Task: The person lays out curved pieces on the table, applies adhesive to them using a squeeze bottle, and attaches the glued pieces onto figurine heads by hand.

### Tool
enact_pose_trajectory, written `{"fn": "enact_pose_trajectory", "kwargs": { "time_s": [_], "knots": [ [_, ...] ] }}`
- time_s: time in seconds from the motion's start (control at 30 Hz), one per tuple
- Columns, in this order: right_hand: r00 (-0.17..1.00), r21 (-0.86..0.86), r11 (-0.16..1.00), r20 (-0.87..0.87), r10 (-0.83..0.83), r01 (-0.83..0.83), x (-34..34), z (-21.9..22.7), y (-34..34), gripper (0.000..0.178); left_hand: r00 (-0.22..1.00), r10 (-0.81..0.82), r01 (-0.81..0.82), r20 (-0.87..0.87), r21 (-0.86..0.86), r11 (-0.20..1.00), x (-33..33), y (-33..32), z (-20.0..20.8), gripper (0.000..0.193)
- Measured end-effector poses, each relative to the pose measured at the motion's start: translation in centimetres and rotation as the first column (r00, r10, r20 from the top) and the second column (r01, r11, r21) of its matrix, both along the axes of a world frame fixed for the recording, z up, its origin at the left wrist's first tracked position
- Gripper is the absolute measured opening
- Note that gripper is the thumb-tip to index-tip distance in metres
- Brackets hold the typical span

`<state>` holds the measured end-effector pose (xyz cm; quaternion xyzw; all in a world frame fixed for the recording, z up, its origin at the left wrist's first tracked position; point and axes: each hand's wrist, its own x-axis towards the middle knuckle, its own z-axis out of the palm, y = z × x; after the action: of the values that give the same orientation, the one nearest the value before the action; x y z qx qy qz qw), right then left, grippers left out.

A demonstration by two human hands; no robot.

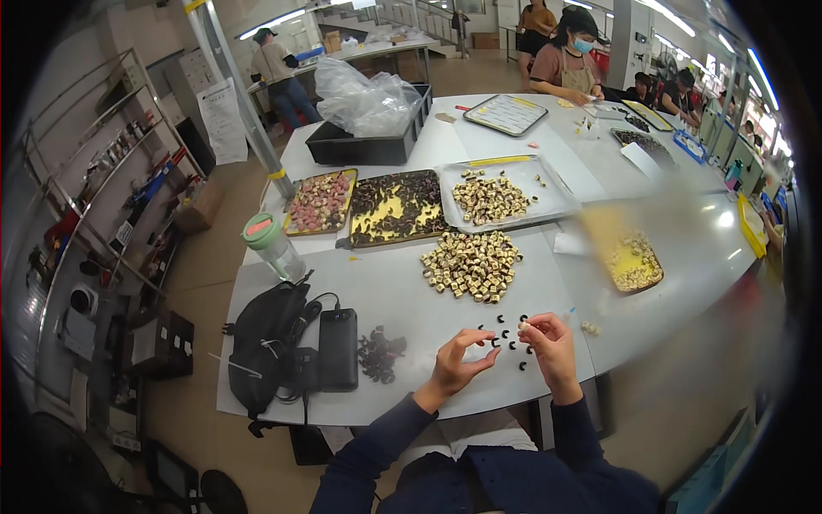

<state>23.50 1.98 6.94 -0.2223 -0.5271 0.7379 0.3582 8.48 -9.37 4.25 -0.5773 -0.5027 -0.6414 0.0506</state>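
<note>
My left hand is over the near part of the table, thumb and forefinger curved around a small black C-shaped piece at their tips. Beside it, my right hand pinches a small cream-coloured piece between thumb and forefinger; its exact shape is too small to tell. Several more black C-shaped pieces lie scattered on the tabletop between and around my hands. Just beyond them is a heap of small gold-and-dark blocks. A few cream pieces sit right of my right hand.
Trays of pink-and-cream pieces, dark pieces and gold pieces stand beyond the heap. Left are a green-lidded bottle, black power brick, black bag and dark scraps. A masked co-worker sits across the table.
</note>
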Motion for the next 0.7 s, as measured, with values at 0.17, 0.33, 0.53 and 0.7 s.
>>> {"fn": "enact_pose_trajectory", "kwargs": {
  "time_s": [0.17, 0.33, 0.53, 0.7],
  "knots": [
    [1.000, -0.012, 1.000, -0.012, -0.012, 0.012, -0.3, -0.2, -0.3, 0.014, 1.000, -0.007, 0.007, 0.007, -0.009, 1.000, -0.1, 0.0, -0.5, 0.048],
    [1.000, -0.017, 1.000, -0.010, 0.003, -0.003, -0.2, -0.6, -0.3, 0.015, 1.000, 0.001, -0.001, -0.022, -0.007, 1.000, -0.1, 0.1, -0.4, 0.050],
    [1.000, -0.021, 1.000, 0.002, 0.014, -0.014, 0.2, -1.1, 0.0, 0.015, 0.999, -0.022, 0.022, -0.031, -0.011, 1.000, 0.1, 0.1, -0.5, 0.050],
    [1.000, 0.007, 1.000, -0.006, 0.021, -0.021, 0.3, -1.5, 0.2, 0.018, 0.998, 0.013, -0.014, -0.057, -0.019, 1.000, 0.1, 0.3, -0.4, 0.051]
  ]
}}
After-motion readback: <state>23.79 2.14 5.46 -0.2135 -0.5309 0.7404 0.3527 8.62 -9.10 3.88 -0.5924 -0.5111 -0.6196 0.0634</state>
